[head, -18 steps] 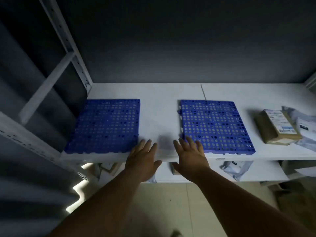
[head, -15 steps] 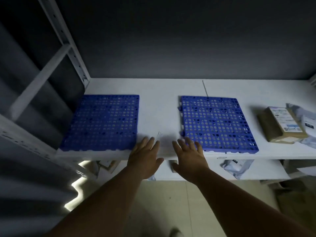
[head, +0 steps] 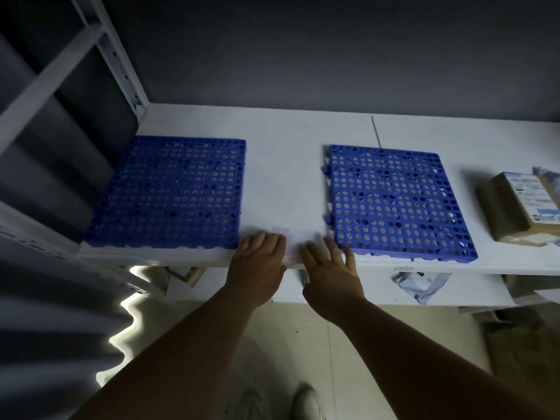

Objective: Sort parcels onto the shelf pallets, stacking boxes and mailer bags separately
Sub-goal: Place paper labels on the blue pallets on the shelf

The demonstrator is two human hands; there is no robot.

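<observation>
Left hand [head: 257, 265] and right hand [head: 331, 272] rest flat, fingers loosely spread, on the shelf [head: 288, 177] front edge between two bare blue pallets [head: 172, 192] [head: 397, 201]. A cardboard box [head: 515, 207] lies at 3 o'clock.

Two blue perforated plastic pallets lie flat on the white shelf [head: 288, 165], the left one [head: 169, 192] and right one [head: 397, 201] well apart. A brown labelled cardboard box [head: 515, 207] sits at far right.
</observation>
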